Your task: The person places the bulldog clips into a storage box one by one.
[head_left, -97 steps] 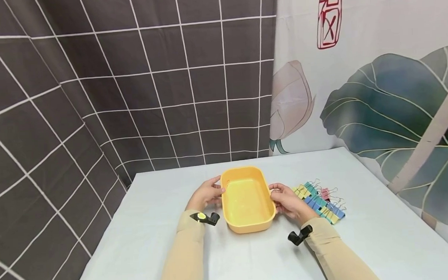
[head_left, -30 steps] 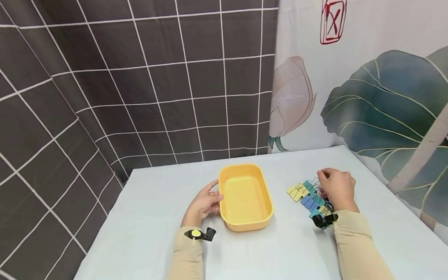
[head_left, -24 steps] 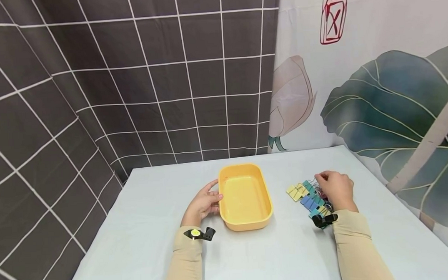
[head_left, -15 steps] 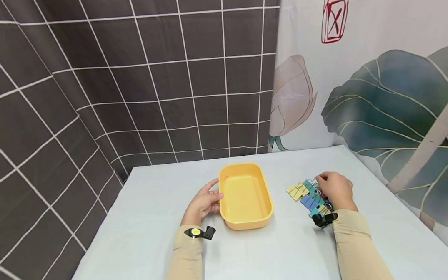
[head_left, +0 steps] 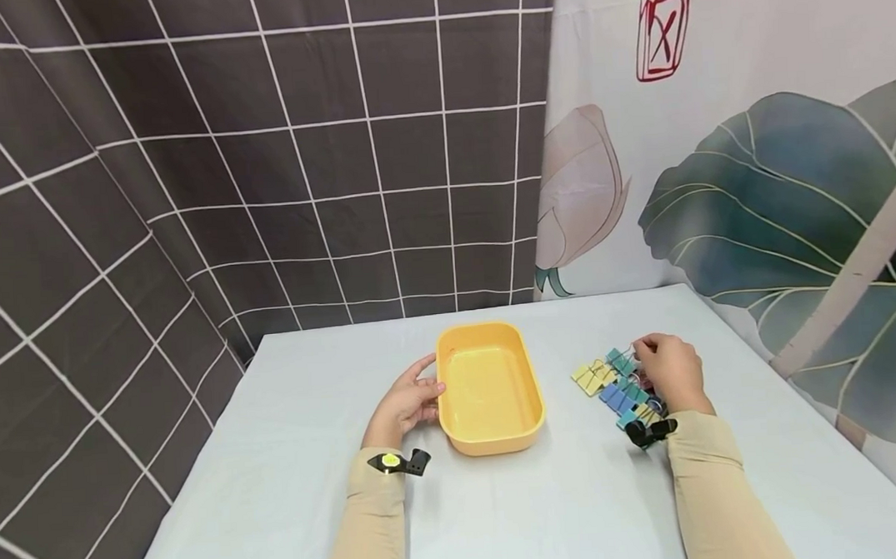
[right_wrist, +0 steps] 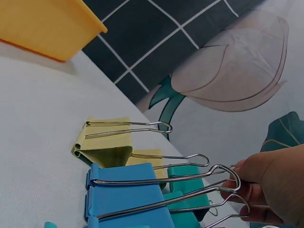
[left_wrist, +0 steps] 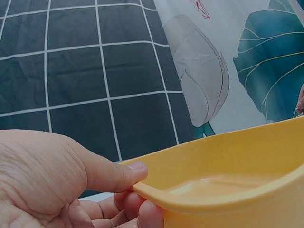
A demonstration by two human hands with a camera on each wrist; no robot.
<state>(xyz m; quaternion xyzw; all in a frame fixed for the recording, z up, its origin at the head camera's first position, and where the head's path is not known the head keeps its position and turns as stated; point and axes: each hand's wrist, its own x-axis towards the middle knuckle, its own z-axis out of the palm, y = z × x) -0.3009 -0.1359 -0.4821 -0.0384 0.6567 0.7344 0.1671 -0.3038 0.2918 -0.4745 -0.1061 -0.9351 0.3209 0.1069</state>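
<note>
We've got a lane of worktop (head_left: 566, 491) between tray (head_left: 494, 447) and binder clips (head_left: 617, 396)! Wire handles (right_wrist: 137, 182) crowd our right hand (head_left: 673, 374); our left hand (head_left: 404, 405) bars one tray side.

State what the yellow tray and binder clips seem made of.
Yellow tray: probably plastic, smooth and satin, judging by its soft sheen and molded, rounded corners.
Binder clips: probably painted metal, given their rolled edges; the wire handles look like bare metal, shiny with bright glints.
</note>
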